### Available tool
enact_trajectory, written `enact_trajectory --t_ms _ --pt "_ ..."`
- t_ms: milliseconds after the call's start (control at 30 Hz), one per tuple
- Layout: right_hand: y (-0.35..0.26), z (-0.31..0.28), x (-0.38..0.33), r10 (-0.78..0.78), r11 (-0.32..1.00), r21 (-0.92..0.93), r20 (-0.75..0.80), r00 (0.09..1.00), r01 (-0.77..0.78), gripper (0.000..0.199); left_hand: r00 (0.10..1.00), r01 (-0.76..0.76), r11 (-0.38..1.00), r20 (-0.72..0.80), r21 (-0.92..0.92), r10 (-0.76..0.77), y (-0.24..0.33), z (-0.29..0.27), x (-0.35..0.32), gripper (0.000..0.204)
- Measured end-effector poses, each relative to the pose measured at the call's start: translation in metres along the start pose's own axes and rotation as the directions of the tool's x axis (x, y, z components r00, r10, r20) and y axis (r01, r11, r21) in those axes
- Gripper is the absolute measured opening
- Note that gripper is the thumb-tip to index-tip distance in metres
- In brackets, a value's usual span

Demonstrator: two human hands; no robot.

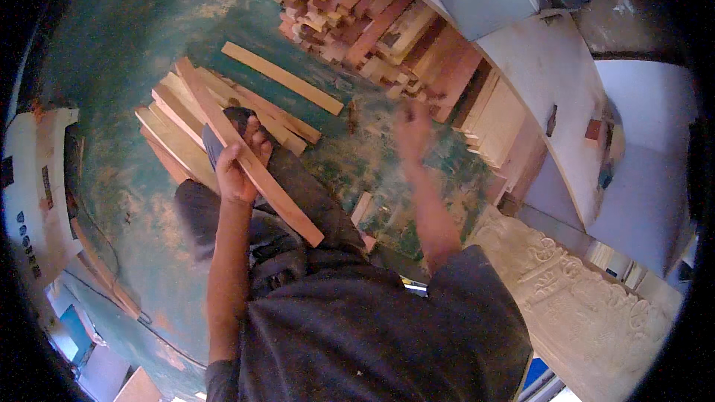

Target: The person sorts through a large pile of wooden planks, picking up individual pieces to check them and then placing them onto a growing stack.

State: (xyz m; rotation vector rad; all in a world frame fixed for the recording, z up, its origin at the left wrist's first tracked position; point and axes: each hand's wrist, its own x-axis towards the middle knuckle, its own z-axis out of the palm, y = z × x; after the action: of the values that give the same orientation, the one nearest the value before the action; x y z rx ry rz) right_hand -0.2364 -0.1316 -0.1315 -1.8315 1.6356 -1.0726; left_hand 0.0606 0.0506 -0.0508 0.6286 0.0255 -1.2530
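My left hand (237, 175) is closed around the middle of a long wooden strip (279, 197), which slants from upper left to lower right above my lap. Beyond it, several loose wooden strips (173, 138) lie in a fanned bunch on the green, dusty floor. Past the bunch, a single pale wooden strip (283, 78) rests apart. My right hand (414, 130) is stretched forward, near the close end of a big stack of wooden strips (372, 22). Motion smears its fingers, so whether it holds anything is unclear.
On the right stand curved pale boards (544, 97) and a carved wooden panel (588, 313). A small wood offcut (362, 208) lies near my legs. At the far left are a white box-like object (37, 193) and a dark cable (145, 318). Sawdust covers parts of the floor.
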Motion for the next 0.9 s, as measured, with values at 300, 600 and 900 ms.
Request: enact_trajectory --t_ms 300,600,900 --pt "-0.037 0.159 -0.076 -0.054 0.95 -0.128 0.831 0.553 0.285 0.058 0.966 -0.11 0.991 -0.242 -0.08 0.088 0.021 -0.007 -0.022 0.017" --pt "-0.024 0.185 -0.118 -0.082 0.862 -0.227 0.82 0.566 0.453 0.088 0.933 -0.125 0.987 -0.35 -0.097 0.084 0.02 -0.007 -0.025 0.017" --pt "-0.007 0.151 -0.041 -0.07 0.719 -0.4 0.772 0.632 0.568 0.08 0.938 -0.089 0.985 -0.346 -0.145 0.034 0.023 -0.008 -0.023 0.02"
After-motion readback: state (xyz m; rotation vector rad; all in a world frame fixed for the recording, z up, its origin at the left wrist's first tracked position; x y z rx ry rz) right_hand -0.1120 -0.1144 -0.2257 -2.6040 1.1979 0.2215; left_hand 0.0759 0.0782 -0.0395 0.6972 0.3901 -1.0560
